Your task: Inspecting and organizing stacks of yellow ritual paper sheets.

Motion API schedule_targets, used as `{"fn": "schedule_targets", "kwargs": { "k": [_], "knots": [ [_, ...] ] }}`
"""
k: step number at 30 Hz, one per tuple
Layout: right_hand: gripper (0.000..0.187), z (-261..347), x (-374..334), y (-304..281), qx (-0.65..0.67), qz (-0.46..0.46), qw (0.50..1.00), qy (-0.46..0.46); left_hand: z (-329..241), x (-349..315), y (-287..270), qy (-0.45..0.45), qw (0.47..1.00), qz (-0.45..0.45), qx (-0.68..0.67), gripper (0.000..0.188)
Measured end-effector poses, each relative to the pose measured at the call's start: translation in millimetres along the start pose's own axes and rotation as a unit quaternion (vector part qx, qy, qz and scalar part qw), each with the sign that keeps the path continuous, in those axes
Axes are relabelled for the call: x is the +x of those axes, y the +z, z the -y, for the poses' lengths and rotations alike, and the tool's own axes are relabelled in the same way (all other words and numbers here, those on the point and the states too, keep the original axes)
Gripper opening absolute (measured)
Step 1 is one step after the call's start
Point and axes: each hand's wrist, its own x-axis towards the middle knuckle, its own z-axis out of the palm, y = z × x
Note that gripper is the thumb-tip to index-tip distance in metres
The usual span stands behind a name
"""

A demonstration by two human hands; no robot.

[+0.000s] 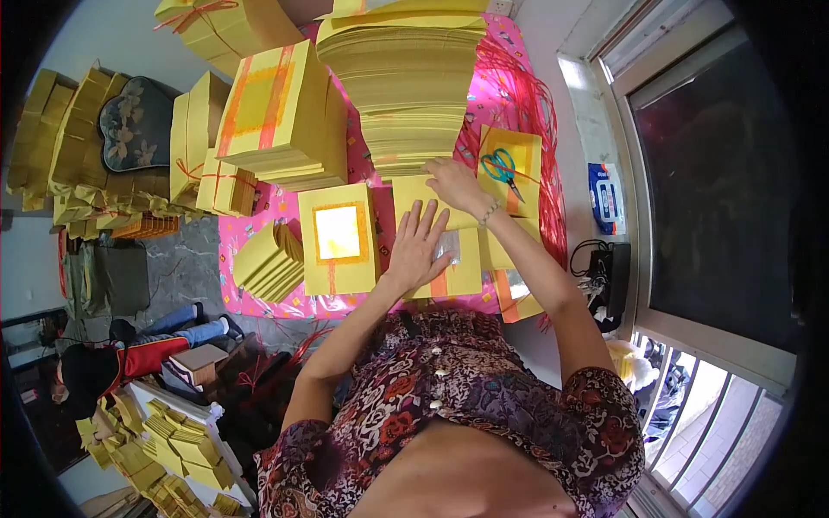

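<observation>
My left hand [420,249] lies flat, fingers spread, on yellow paper sheets at the table's near side. A silvery square patch [447,249] shows partly beside its thumb. Farther off, my right hand [456,185] rests with fingers stretched over the far part of a yellow sheet [413,192], its fingertips by the foot of a tall yellow paper stack [406,95]. Left of my hands sits a yellow paper pile [313,276] with a shiny square framed in orange on top. Teal-handled scissors [503,167] lie on yellow paper to the right of my right hand.
A pink patterned cover [246,186] is on the table. Red strings [546,129] hang along its right side. Another tall paper stack [306,129] and fanned yellow bundles [268,262] stand left. A window [717,190] is at right. A person in red and black [129,361] is at lower left.
</observation>
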Motion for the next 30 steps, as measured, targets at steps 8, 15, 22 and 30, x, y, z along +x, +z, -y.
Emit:
{"fn": "schedule_targets", "kwargs": {
  "k": [8, 15, 22, 30],
  "knots": [
    [0.026, -10, -5, 3, 0.011, -0.018, 1.0, -0.018, 1, 2, 3, 0.014, 1.0, 0.009, 0.0, 0.088],
    [0.013, 28, -73, -7, 0.028, -0.179, 0.983, 0.029, 3, -1, 4, 0.012, 1.0, 0.007, 0.019, 0.094],
    [0.013, 17, -113, 21, 0.044, -0.15, 0.986, 0.059, 0, 0, 1, 0.01, 0.999, 0.027, 0.022, 0.094],
    [0.012, 11, -115, 30, 0.034, -0.186, 0.981, 0.04, 2, 2, 0, 0.012, 0.999, 0.032, 0.025, 0.096]
  ]
}}
